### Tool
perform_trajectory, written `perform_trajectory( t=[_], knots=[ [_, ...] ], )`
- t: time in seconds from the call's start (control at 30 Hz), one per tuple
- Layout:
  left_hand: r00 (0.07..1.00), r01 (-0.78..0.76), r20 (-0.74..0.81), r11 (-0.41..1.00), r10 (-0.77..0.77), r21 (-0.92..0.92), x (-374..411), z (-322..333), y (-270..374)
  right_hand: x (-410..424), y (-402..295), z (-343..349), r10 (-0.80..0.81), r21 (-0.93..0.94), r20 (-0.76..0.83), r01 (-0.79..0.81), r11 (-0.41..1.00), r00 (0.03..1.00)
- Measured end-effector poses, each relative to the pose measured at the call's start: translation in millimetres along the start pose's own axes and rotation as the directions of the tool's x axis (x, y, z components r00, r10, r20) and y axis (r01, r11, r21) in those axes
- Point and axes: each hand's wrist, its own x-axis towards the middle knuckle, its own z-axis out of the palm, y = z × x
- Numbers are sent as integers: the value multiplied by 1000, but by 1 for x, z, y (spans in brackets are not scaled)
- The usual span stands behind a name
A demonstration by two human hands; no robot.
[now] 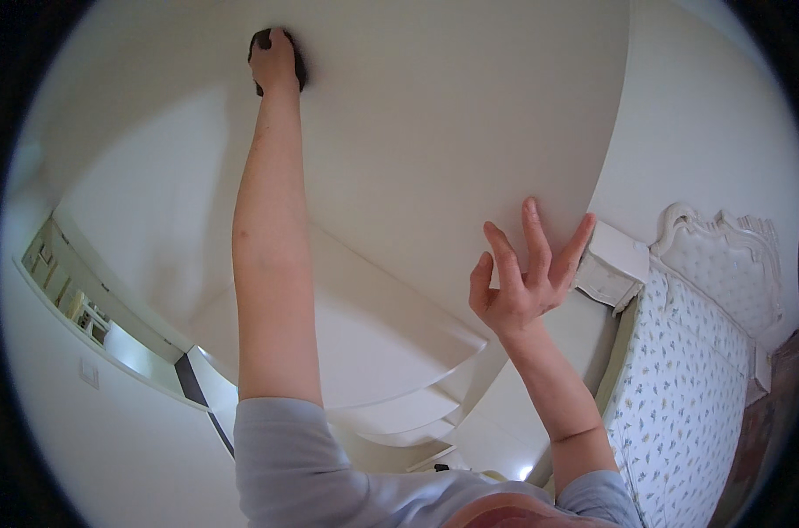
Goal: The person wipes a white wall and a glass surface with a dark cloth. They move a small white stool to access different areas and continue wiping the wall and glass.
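My left hand is stretched far out at the upper left, its fingers closed on a dark cloth or pad. The dark thing lies against a large, plain white panel, and a shadow shows beside it. Its exact kind is hard to tell, since the hand covers its middle. Lower down on the right, my right hand holds nothing; its fingers are spread at the panel's lower right part. Whether the fingertips touch the panel cannot be told.
White shelves with rounded edges sit below, between my arms. On the right are a white nightstand, a bed with a flowered cover and its tufted headboard. A doorway or opening and a wall switch are at the left.
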Motion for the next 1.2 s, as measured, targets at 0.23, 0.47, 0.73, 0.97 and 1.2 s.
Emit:
perform_trajectory(
  t=[0.23, 0.47, 0.73, 0.97, 1.2],
  knots=[
    [730, -683, 181, 710, 659, 169, -82, 30, 114, -2, 5, -9, -6, 7, 36, 6, 1000, 999],
    [785, -620, 81, 782, 615, 64, -17, 14, 50, 0, 2, -5, -21, 37, 23, 20, 999, 1000],
    [987, 161, -32, 953, -158, 256, -107, -68, -144, -2, 5, 4, -1, 20, -18, 1, 1000, 1000],
    [1000, -23, -2, 984, 23, 177, -189, -66, -84, -1, 2, -2, 33, 57, -34, -31, 998, 999],
    [698, -694, 195, 718, 688, -50, -201, -4, 81, -4, 9, -9, 60, 277, -98, -30, 960, 993]
  ],
)
